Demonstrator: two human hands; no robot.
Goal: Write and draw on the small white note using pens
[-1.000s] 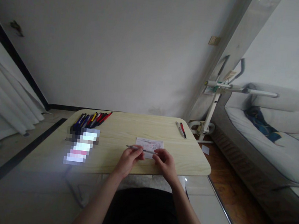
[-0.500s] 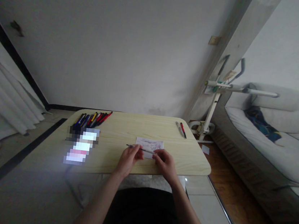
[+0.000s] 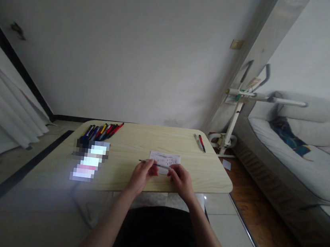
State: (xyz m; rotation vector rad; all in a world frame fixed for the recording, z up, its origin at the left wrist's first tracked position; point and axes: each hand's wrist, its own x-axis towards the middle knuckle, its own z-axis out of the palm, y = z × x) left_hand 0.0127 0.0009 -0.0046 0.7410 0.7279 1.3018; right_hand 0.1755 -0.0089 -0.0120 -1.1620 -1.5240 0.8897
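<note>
A slim pen (image 3: 162, 166) with a dark end on the left is held level between both hands, above a sheet of paper. My left hand (image 3: 143, 173) pinches it near the dark end. At its other end, the fingertips of my right hand (image 3: 181, 178) are closed on it. Beneath it lies the white paper (image 3: 165, 157), covered in scribbled marks, with its lower part hidden by the hands.
Several pens and markers (image 3: 101, 131) lie in a row at the table's (image 3: 133, 139) back left. Two more pens (image 3: 200, 143) are at the back right. A pixelated bright screen (image 3: 89, 161) sits front left. Behind stands a wall; an exercise stand (image 3: 234, 120) and sofa (image 3: 299, 156) are right.
</note>
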